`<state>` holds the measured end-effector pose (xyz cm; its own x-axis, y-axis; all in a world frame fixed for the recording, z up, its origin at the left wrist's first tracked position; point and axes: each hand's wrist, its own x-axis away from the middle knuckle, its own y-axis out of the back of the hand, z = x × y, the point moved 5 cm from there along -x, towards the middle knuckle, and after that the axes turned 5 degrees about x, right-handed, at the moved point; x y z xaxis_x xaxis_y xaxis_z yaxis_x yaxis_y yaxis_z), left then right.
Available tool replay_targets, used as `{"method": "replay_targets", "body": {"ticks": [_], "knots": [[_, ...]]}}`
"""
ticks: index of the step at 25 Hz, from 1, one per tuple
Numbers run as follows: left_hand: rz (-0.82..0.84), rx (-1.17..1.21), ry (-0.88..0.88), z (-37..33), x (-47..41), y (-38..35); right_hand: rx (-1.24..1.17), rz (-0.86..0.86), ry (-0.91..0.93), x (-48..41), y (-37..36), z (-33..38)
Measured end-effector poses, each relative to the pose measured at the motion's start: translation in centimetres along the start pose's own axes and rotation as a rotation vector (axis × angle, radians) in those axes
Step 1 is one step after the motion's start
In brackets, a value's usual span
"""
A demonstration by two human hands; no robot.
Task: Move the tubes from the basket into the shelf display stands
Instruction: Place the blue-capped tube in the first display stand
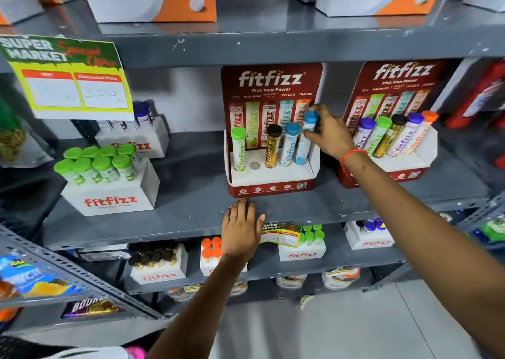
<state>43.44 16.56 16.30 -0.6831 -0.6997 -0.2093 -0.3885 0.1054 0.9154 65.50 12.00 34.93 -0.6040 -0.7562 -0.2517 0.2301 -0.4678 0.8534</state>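
Observation:
A red fitfizz display stand (270,186) sits on the grey middle shelf. It holds a green-capped tube (238,149), a dark-capped gold tube (272,145) and a blue-capped tube (289,144); one hole (254,165) between green and gold stands empty. My right hand (329,135) is shut on a second blue-capped tube (306,140), which stands tilted in the rightmost slot. My left hand (241,228) lies flat, fingers apart, on the shelf edge just below the stand. A second stand (393,167) to the right holds several tubes. The basket is out of view.
A white fitfizz box (109,194) with several green-capped tubes stands at the left, another white box (134,140) behind it. A yellow price sign (68,79) hangs from the shelf above. Lower shelves carry more fitfizz boxes (300,249). A slanted rack (68,276) juts in at lower left.

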Motion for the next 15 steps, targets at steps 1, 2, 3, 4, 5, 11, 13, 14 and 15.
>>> {"method": "replay_targets", "body": {"ticks": [1,2,3,4,5,11,13,14,15], "knots": [[0.0,-0.001,-0.001,0.0,0.0,0.0,0.04,0.042,0.004,-0.2,-0.3,0.0],[0.004,-0.004,-0.002,0.1,0.0,0.0,0.084,0.089,0.005,-0.4,-0.6,0.1],[0.012,-0.005,-0.003,0.0,0.0,-0.1,0.118,0.123,0.004,-0.7,-0.8,0.0],[0.019,-0.007,-0.003,0.0,0.0,-0.1,0.144,0.139,0.003,-0.9,-1.0,-0.1],[0.02,-0.01,-0.003,0.0,0.0,-0.2,0.166,0.141,0.004,-1.1,-0.9,0.0],[0.01,-0.015,-0.005,0.1,0.1,-0.1,0.233,0.096,0.053,-1.3,-0.8,0.5],[0.011,-0.017,-0.005,0.0,0.0,-0.1,0.204,0.132,0.066,-1.4,-0.7,0.5],[0.016,-0.019,-0.006,0.0,0.0,-0.1,0.195,0.164,0.064,-1.6,-0.7,0.4],[0.022,-0.022,-0.006,0.0,0.0,-0.1,0.193,0.185,0.059,-1.7,-0.6,0.2]]}}
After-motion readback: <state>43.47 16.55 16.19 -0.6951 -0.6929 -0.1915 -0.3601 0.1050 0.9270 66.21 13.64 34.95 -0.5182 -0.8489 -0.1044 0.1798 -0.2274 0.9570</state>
